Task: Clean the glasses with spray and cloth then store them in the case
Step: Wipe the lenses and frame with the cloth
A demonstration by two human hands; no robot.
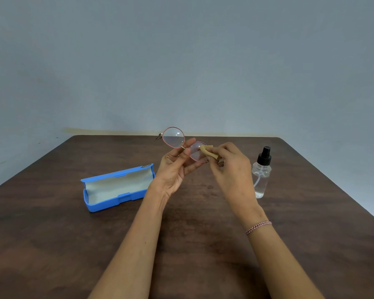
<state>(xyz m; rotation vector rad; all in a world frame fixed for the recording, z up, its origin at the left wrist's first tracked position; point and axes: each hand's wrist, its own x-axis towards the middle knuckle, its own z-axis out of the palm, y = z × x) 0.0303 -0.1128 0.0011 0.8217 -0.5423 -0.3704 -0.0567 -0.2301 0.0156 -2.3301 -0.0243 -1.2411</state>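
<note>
Round glasses [174,138] with a thin pink frame are held up above the table, tilted with the left lens higher. My left hand [175,169] pinches them near the bridge, palm turned toward me. My right hand [231,169] pinches a small tan cloth [207,152] against the right lens, so part of that lens is hidden. The blue case [117,187] lies open on the table at the left, showing its pale lining. A clear spray bottle [262,172] with a black nozzle stands upright just right of my right hand.
The dark wooden table [52,244] ends at a grey wall behind. Its right edge runs diagonally past the bottle. A red and white bracelet [259,227] is on my right wrist.
</note>
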